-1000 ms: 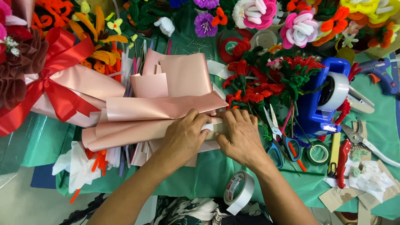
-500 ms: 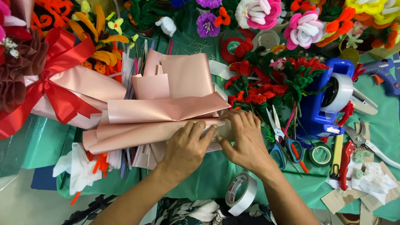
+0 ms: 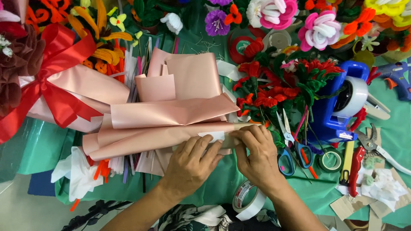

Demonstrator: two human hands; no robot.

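A folded roll of pink wrapping paper (image 3: pixel 150 139) lies across the green table cover, with more pink sheets (image 3: pixel 171 112) stacked behind it. My left hand (image 3: pixel 192 160) presses flat on the roll's right part. My right hand (image 3: pixel 257 152) pinches the roll's right end beside it. A small white strip (image 3: pixel 212 136) sits on the paper between my two hands. Red handmade flowers (image 3: pixel 274 92) on stems lie just beyond the roll's right end.
A tape roll (image 3: pixel 248 201) lies by my right wrist. Scissors (image 3: pixel 287 145), a small green tape roll (image 3: pixel 330 161), a blue tape dispenser (image 3: pixel 342 102), red pliers (image 3: pixel 355 169) and a blue glue gun (image 3: pixel 396 77) crowd the right. A red-ribboned bouquet (image 3: pixel 47 90) lies left; colourful flowers line the back.
Both hands slid a little to the right along the pink roll, and the white strip now shows between them. The roll has stayed in place.
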